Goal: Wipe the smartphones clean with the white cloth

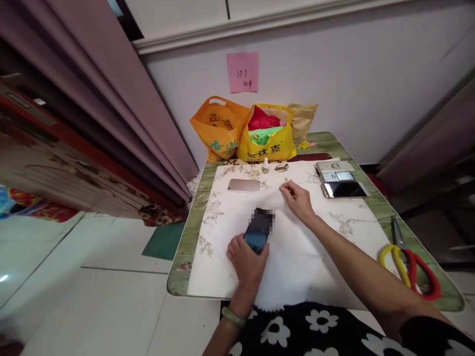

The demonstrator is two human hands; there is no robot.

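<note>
My left hand (247, 259) grips the lower end of a black smartphone (257, 237), with the thumb along one side and the fingers along the other. Beneath the phone spreads a thin white cloth (293, 267) with a zigzag edge towards my body. At the far side of the cloth, my right hand (296, 199) is closed in a pinch on its edge. Beyond the cloth, to the left, a rose-gold phone (244, 185) lies back side up. Near it stand a small clear bottle (265, 166) with a white cap and a thin brown loop-shaped item (281, 168).
On the right lie a phone with a dark screen (345, 190), a keypad phone (338, 176) and a flat box (336, 166). Large scissors (410, 269) rest at the right edge. An orange bag (220, 128) and a yellow bag (267, 143) stand at the back wall.
</note>
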